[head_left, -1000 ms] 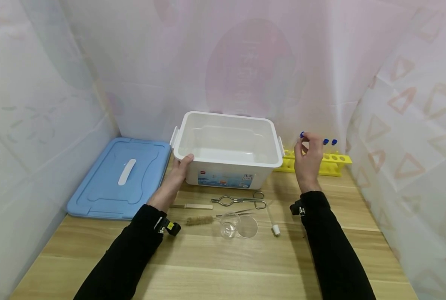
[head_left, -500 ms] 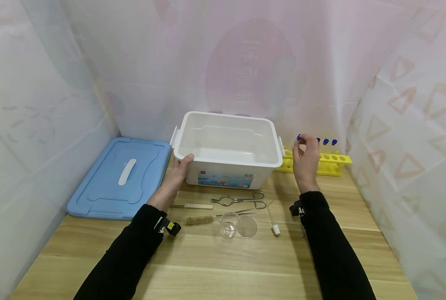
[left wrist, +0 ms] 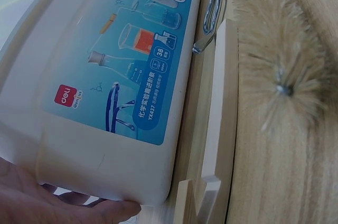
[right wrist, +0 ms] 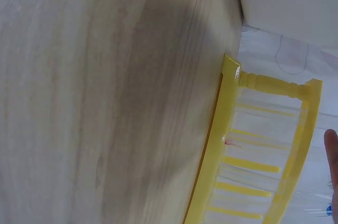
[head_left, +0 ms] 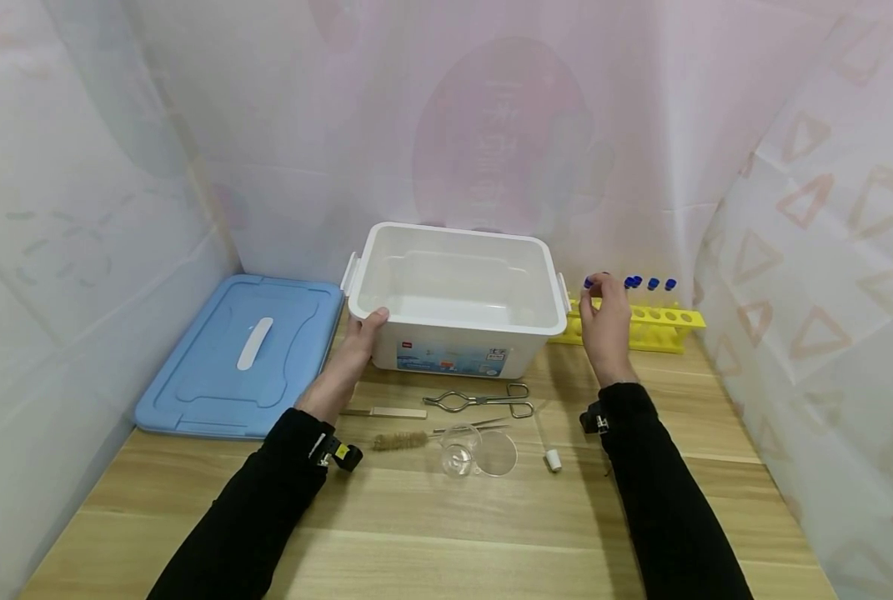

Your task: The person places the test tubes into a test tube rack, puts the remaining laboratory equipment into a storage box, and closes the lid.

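At the front left corner of a white plastic storage box (head_left: 461, 333), my left hand (head_left: 352, 354) grips the box with the thumb over its rim. In the left wrist view, the fingers (left wrist: 113, 211) of that hand lie along the box's end. My right hand (head_left: 607, 325) pinches a blue test tube cap (head_left: 589, 283) above the left part of a yellow test tube rack (head_left: 664, 343). Several other blue caps (head_left: 653, 284) stand to the right of this hand. The tube under the pinched cap is mostly hidden in the head view; clear tubes (right wrist: 248, 176) show in the rack in the right wrist view.
A blue lid (head_left: 206, 367) lies left of the box. In front lie metal tongs (head_left: 484, 402), a pale flat-handled tool (head_left: 397, 412), a bristle brush (head_left: 399, 441), clear glassware (head_left: 495, 454) and a thin rod with a white end (head_left: 553, 460). Fabric walls surround the wooden table (head_left: 446, 542).
My right hand has moved left and slightly down with the blue cap between its fingers, uncovering more caps to its right. The left hand and the box have stayed still.
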A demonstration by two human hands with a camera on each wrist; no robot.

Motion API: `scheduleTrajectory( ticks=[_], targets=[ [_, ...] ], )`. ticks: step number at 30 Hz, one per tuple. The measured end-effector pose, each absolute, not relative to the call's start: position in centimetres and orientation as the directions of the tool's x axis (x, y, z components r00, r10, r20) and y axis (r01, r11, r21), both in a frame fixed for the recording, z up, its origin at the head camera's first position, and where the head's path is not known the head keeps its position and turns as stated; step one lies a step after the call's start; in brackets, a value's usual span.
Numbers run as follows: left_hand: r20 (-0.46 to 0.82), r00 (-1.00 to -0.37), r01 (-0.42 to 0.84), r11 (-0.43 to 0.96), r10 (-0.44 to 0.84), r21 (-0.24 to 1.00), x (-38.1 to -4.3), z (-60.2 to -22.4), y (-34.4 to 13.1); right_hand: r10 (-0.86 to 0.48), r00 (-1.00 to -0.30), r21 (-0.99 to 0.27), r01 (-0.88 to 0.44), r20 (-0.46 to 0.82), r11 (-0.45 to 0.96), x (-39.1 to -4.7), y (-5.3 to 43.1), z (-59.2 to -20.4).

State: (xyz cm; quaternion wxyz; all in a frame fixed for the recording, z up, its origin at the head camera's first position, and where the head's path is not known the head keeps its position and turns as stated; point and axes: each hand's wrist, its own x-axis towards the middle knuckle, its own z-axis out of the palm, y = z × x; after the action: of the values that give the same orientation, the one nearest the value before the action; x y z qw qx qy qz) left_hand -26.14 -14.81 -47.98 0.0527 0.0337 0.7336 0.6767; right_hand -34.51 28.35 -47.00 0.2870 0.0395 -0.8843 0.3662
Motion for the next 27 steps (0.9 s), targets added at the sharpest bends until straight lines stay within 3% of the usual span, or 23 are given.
scheduleTrajectory(
  ticks=[13,27],
  targets=[
    [-0.040,-0.992,-0.029,0.097,0.118,0.995,-26.1,-47.9,-14.8,0.178,-0.856,-0.642,-0.211,0.485,0.737,-33.7,28.5,-45.7],
    [-0.045,-0.992,-0.034,0.087,0.117,0.996,-26.0,-47.9,-15.0,0.178,-0.833,-0.667,-0.272,0.524,0.694,-30.0,27.8,-42.6]
  ],
)
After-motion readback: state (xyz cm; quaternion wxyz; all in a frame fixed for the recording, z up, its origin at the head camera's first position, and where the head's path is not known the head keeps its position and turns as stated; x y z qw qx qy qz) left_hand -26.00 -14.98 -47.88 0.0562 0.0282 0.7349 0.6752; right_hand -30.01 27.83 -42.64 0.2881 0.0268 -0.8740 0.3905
